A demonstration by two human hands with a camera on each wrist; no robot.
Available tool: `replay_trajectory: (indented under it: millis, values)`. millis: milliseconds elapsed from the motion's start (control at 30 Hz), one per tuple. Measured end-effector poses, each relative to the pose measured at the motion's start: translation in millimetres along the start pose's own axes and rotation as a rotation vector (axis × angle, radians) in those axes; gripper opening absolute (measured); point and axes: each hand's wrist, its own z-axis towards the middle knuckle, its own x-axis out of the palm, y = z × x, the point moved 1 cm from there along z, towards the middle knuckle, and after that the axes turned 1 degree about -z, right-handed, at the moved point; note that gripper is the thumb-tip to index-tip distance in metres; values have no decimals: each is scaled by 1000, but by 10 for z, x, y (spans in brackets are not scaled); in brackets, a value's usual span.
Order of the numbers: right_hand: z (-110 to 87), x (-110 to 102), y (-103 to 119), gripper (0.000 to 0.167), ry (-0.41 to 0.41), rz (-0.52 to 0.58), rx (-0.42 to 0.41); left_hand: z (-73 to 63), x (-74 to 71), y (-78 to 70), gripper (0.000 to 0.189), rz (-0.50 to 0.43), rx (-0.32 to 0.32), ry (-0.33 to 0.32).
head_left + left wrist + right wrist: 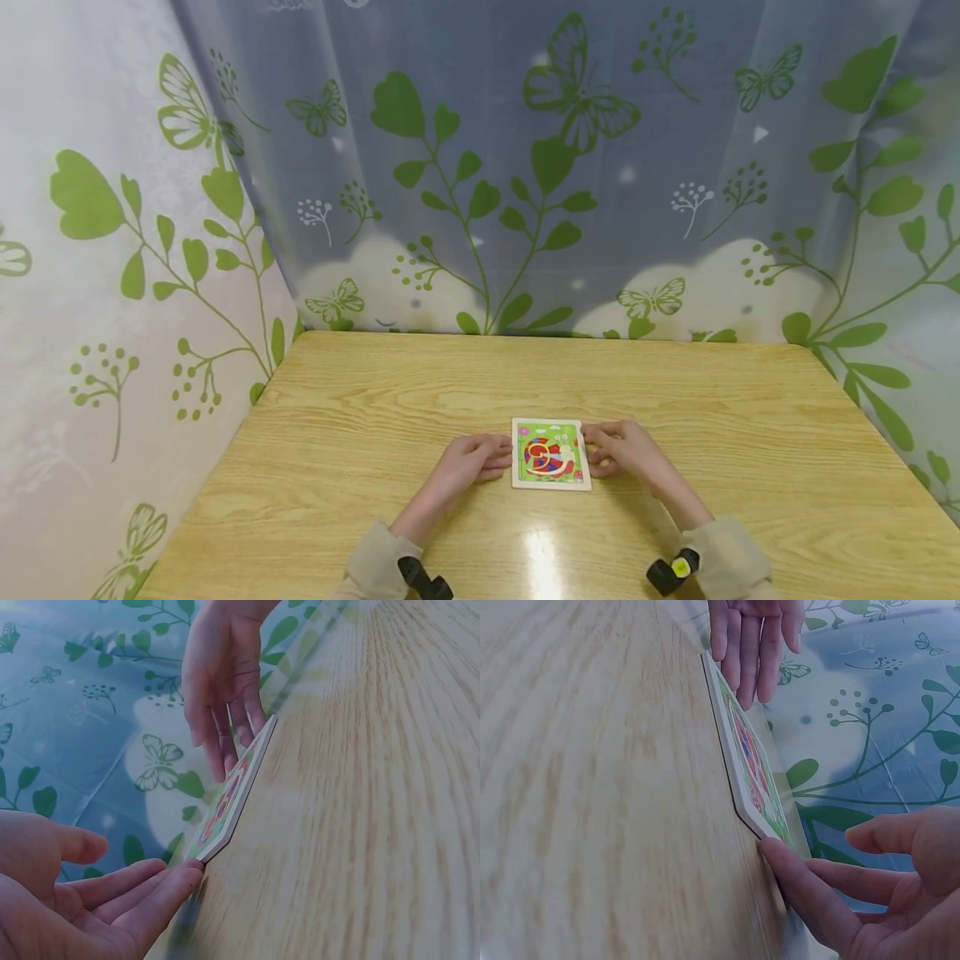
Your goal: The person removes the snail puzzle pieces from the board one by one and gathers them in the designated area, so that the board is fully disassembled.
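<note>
- Beige sleeve cuffs (735,554) and black wrist cameras (425,579) sat nearest; dropped wrists could have knocked a camera on the table.
- Left hand (472,461): fingers nearly straight, tips at the board's left edge, nothing gripped.
- Right hand (626,450): fingers loosely bent, tips at its right edge, nothing gripped.
- Small square picture board, pale rim, red-blue-green snail design (552,455): lay flat between the hands. Uneven pushing might skew it; lifting by fingertip contact alone might drop it. Couldn't tell if snail parts were loose; if so, tilting might spill them.
- Light-brown wood-grain table (390,392): looked shiny, so the board might slide.
- Blue-and-white leaf-print curtain (517,250): well apart, low risk.
</note>
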Motion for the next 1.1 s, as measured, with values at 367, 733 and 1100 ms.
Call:
replay_trajectory:
  millis: [367, 733, 1100]
  values:
    - [-64, 24, 15, 49, 3, -5, -19, -48, -41, 14, 43, 19, 21, 36]
    - [-30, -66, 19, 41, -52, -37, -78, 20, -59, -71, 42, 174, 127, -35]
    - [71, -119, 98, 33, -144, -174, -207, 123, 167, -210, 37, 645, 339, -31]
